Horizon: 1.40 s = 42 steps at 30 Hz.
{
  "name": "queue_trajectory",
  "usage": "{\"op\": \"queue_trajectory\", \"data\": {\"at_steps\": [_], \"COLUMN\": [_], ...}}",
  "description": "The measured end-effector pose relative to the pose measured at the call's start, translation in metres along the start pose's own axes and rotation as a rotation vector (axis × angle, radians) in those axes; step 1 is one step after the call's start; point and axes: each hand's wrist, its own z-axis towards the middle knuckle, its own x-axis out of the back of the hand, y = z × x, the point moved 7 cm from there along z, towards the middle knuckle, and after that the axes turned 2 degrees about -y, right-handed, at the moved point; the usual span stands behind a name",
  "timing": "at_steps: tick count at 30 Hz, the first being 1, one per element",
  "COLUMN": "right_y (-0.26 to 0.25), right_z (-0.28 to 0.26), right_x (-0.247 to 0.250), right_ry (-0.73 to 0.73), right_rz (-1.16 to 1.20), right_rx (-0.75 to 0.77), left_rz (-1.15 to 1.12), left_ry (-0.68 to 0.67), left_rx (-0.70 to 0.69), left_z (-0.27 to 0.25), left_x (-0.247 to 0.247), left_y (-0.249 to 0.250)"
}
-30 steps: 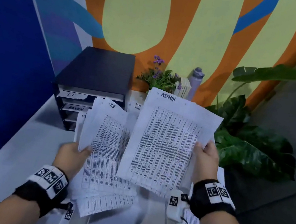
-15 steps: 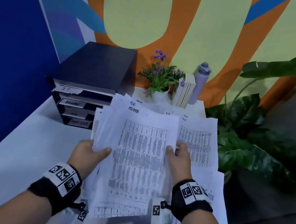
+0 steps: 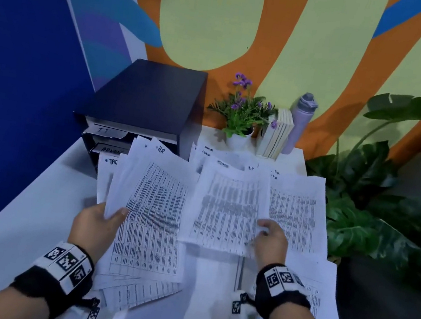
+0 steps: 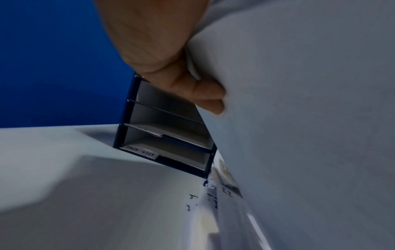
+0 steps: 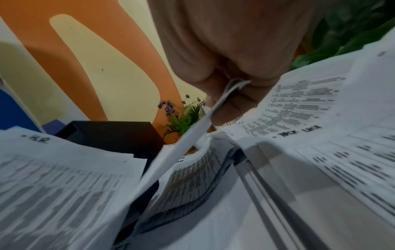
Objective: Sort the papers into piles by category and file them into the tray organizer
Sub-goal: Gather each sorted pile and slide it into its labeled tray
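Note:
My left hand [image 3: 101, 222] grips a fanned stack of printed papers [image 3: 151, 218] by its left edge, thumb on top; the top sheet is marked HR. In the left wrist view the fingers [image 4: 205, 96] curl under the stack [image 4: 299, 118]. My right hand [image 3: 271, 239] pinches a single printed sheet [image 3: 226, 211] at its lower right corner, held just above the piles on the table. The sheet's edge [image 5: 192, 140] runs between thumb and fingers in the right wrist view. The dark tray organizer [image 3: 146, 103] stands at the back left, with slots labelled IT and ADMIN; a lower slot [image 4: 141, 152] reads TASK LIST.
Piles of sorted papers [image 3: 297, 213] lie on the white table [image 3: 16, 226], some marked ADMIN and HR. A potted purple flower [image 3: 241, 112], books [image 3: 276, 133] and a lilac bottle [image 3: 299, 120] stand at the back. A big leafy plant [image 3: 373, 211] stands off the right edge.
The ADMIN sheet in my right hand has come off the left-hand stack and moved right and down towards the piles on the table. An HR sheet now tops the left stack.

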Motion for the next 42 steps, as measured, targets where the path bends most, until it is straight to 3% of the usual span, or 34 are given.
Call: {"op": "queue_trajectory", "data": {"at_steps": [4, 10, 13, 17, 25, 30, 37, 42], "right_y": [-0.015, -0.051, -0.064, -0.070, -0.048, -0.018, -0.018, -0.011], "right_z": [0.031, 0.042, 0.017, -0.043, -0.052, -0.056, -0.085, -0.086], "right_x": [-0.007, -0.038, -0.063, -0.101, -0.045, -0.011, -0.003, 0.005], "right_ry": [0.069, -0.024, -0.196, -0.472, -0.228, -0.137, -0.243, -0.197], "right_rz": [-0.065, -0.262, -0.040, 0.312, 0.445, 0.487, 0.456, 0.592], "right_rx": [0.015, 0.069, 0.088, -0.035, -0.026, -0.134, -0.079, -0.084], "left_rz": [-0.023, -0.112, -0.238, -0.351, -0.486, -0.404, -0.431, -0.464], "left_ry": [0.001, 0.000, -0.036, -0.125, -0.338, -0.287, -0.320, -0.291], "left_rx": [-0.006, 0.034, 0.043, 0.081, 0.145, 0.092, 0.086, 0.118], "left_z": [0.007, 0.017, 0.018, 0.017, -0.009, -0.005, -0.016, -0.025], "left_x": [0.014, 0.039, 0.041, 0.027, -0.009, -0.009, -0.018, -0.020], "left_y": [-0.009, -0.024, -0.022, -0.019, 0.000, -0.005, 0.004, 0.006]}}
